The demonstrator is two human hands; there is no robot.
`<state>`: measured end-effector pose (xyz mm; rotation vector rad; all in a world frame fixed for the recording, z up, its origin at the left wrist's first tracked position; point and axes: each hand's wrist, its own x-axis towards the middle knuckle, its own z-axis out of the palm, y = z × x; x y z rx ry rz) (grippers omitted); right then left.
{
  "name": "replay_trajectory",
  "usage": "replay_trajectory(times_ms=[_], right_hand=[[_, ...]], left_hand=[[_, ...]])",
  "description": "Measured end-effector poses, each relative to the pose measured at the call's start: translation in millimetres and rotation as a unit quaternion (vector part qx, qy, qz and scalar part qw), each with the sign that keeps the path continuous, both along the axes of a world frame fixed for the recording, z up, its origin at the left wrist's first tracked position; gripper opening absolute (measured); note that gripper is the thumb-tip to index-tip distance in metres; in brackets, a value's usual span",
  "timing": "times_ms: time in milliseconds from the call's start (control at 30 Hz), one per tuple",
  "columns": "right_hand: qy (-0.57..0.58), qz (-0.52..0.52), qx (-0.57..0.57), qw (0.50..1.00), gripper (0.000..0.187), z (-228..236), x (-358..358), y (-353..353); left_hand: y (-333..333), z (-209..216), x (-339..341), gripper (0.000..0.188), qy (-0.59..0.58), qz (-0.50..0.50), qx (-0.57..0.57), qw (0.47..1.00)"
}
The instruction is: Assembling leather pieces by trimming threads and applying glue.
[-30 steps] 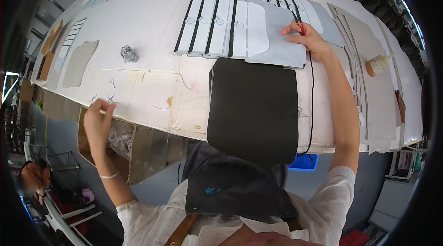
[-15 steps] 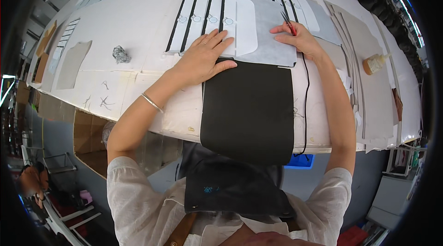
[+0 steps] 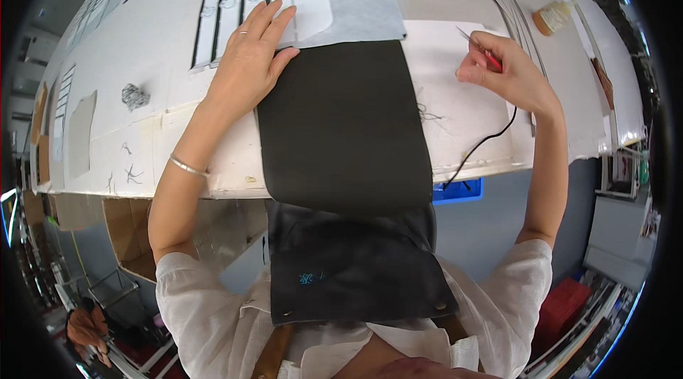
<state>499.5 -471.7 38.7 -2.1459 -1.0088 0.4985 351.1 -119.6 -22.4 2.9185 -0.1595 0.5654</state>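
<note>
A black flat sheet (image 3: 345, 123) lies in front of me and overhangs the table's near edge. Its far edge meets a pale grey and white panel (image 3: 363, 2) with black strips and small round pieces. My left hand (image 3: 249, 59) rests flat with fingers stretched out, across the panel's near left part and the sheet's far left corner. Right of the sheet, my right hand (image 3: 509, 73) is closed around red-handled thread snips (image 3: 491, 59), tips pointing away to the left. A black cord (image 3: 484, 141) runs from beneath that wrist to the table edge.
Loose threads (image 3: 430, 114) lie beside the sheet, and a crumpled ball (image 3: 135, 97) sits at left. A bottle of amber liquid (image 3: 551, 18) stands on grey boards at right. Below the table edge are a blue bin (image 3: 459, 190) and a cardboard box (image 3: 128, 237).
My right hand has moved right and nearer with the snips, off the panel, and the cord has shifted with it. The view has shifted; my left hand still lies on the panel.
</note>
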Motion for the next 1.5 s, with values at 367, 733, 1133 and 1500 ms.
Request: replay_trajectory(times_ms=[367,733,1133,1500], right_hand=[[0.023,-0.107,0.049,0.993,0.028,-22,-77,-42],[-0.065,-0.103,0.014,0.992,0.028,-30,-93,-41],[-0.208,-0.011,-0.026,0.978,0.029,-38,-98,-27],[-0.245,0.007,-0.058,0.968,0.035,-41,-93,-9]], left_hand=[[-145,31,-6,0.014,0.133,-0.162,-0.173,0.962],[-131,26,12,0.013,0.243,-0.147,-0.324,0.903],[-134,17,10,0.010,0.206,-0.174,-0.293,0.917],[-127,19,15,0.015,0.290,-0.157,-0.366,0.870]])
